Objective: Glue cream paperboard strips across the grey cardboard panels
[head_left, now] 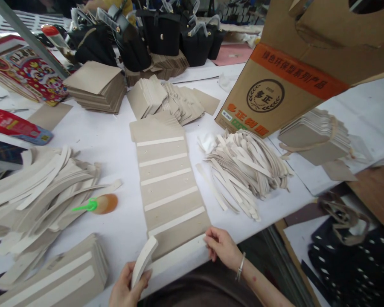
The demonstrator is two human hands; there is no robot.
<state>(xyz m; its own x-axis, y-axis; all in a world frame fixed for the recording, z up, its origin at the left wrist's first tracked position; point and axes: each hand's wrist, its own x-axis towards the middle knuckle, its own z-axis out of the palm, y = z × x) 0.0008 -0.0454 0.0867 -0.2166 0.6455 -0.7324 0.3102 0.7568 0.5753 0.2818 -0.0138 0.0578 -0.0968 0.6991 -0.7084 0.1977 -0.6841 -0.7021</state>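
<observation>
My left hand (131, 283) is closed on a curled pale strip (145, 258), its free end pointing up. Along the near end of a row of overlapping beige boards (168, 187) lies a wide whitish strip (181, 254). Its right end is pinched between the thumb and fingers of my right hand (220, 247); its left end reaches my left hand. Whether this and the curled piece are one strip, I cannot tell. Narrow white strips cross the boards, one on each exposed band.
Loose narrow strips (246, 166) are heaped right of the boards, wider strips (45, 192) at left. A green-nozzled bottle (105, 204) lies between boards and left heap. Board stacks (96, 85), a carton (269, 94) and black handbags (161, 34) stand farther back; stripped boards (70, 273) lie front left.
</observation>
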